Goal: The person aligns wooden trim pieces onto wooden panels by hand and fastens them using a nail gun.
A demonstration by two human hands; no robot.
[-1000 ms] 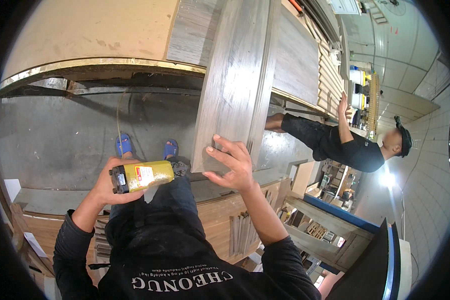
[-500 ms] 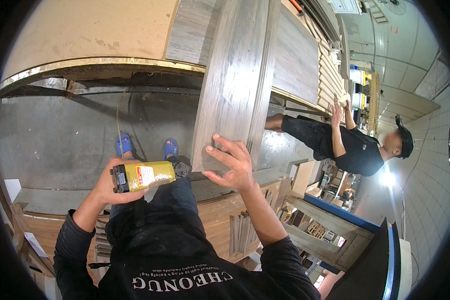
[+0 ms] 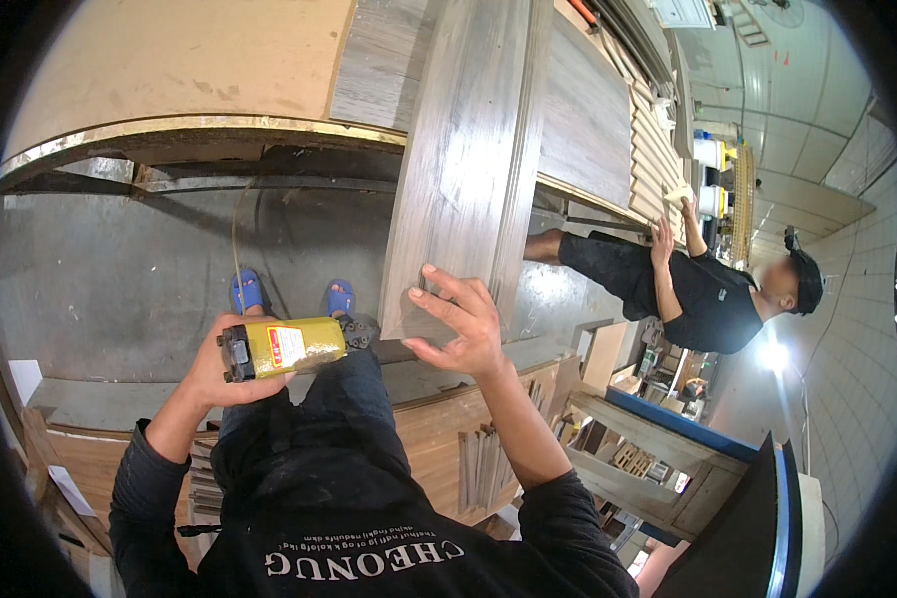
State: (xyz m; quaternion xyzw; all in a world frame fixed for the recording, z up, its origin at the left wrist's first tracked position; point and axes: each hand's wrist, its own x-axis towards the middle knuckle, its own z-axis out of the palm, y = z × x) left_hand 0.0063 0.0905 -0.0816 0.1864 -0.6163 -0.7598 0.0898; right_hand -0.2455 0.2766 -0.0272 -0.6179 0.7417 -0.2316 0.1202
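Note:
My left hand (image 3: pixel 219 367) is wrapped around a yellow nail gun (image 3: pixel 304 344) with a black end cap, held in front of my thighs. A long grey wood-grain panel (image 3: pixel 468 130) with raised moulding strips along it reaches from the bench toward me. Its near end juts out past the bench edge. On that near end lies my right hand (image 3: pixel 463 324), fingers spread over the surface and thumb apart at the end edge. The dark head of the nail gun sits just left of the panel's near corner, apart from it.
A bench (image 3: pixel 199 65) with a tan top runs across the far side. Flat grey boards (image 3: pixel 583 125) and a row of light wooden strips (image 3: pixel 653 149) lie on it. A co-worker (image 3: pixel 708 289) in black stands at right, hands at the strips. A thin hose (image 3: pixel 235 229) hangs near my feet.
The panel has shifted very slightly left in the picture. The co-worker's hands have moved a little over the strips. Both my hands keep nearly the same position.

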